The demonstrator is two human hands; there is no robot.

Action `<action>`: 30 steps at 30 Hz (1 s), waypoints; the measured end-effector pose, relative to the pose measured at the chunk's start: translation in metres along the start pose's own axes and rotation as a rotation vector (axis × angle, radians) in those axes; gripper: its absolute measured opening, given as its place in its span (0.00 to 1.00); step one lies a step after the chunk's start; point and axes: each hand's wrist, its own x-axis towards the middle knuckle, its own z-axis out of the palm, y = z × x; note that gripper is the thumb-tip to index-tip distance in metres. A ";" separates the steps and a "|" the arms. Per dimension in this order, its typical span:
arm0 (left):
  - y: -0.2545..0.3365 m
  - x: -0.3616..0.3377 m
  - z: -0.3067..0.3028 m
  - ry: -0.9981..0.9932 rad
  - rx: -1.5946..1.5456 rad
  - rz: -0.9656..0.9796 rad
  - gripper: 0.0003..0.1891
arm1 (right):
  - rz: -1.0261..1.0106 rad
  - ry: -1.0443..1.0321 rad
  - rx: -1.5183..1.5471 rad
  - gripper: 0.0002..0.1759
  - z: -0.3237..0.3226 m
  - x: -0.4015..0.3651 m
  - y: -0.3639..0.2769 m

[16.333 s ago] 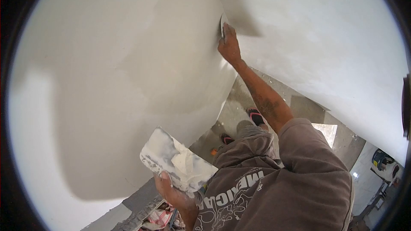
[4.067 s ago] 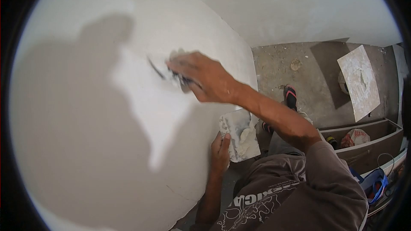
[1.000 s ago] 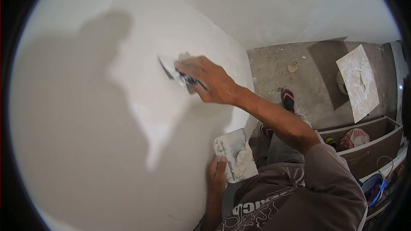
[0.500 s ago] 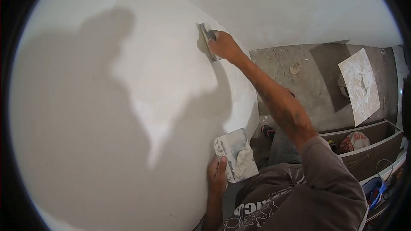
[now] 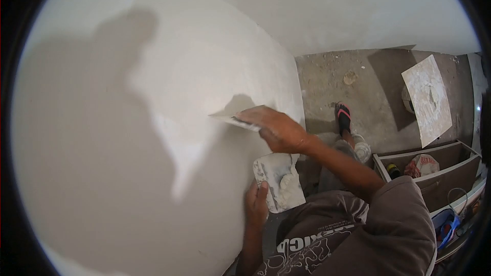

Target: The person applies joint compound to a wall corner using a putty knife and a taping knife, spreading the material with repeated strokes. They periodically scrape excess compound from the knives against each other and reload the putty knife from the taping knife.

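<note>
My right hand is closed around a plastering trowel, its blade at the pale plastered wall and tilted so that mostly its edge shows. Lower down, close to my body, my left hand grips a second flat trowel, held face up. A lump of off-white plaster rests on that trowel's plate, and grey smears mark its surface. Shadows of my head and arms fall across the wall.
A plaster-smeared board rests on a round support over the concrete floor. Near my right side stands an open drawer-like box holding a plastic bag. A blue object lies beyond it. My sandalled foot is near the wall corner.
My right hand has brought its trowel down the wall, from near the corner to just above the left-hand trowel. The left hand stays almost where it was. My foot now shows fully.
</note>
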 end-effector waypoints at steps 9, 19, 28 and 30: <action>0.000 0.000 0.001 0.025 -0.002 0.018 0.17 | 0.644 0.410 0.595 0.11 -0.035 0.016 0.042; 0.002 0.003 0.002 -0.049 -0.075 0.118 0.16 | 0.732 0.296 0.448 0.12 -0.020 0.081 0.113; -0.011 0.006 0.000 -0.101 -0.133 0.191 0.17 | 0.572 0.131 0.088 0.19 -0.023 0.112 0.035; -0.008 0.006 0.002 -0.093 -0.134 0.221 0.17 | 0.334 0.216 -0.007 0.19 -0.011 0.104 0.018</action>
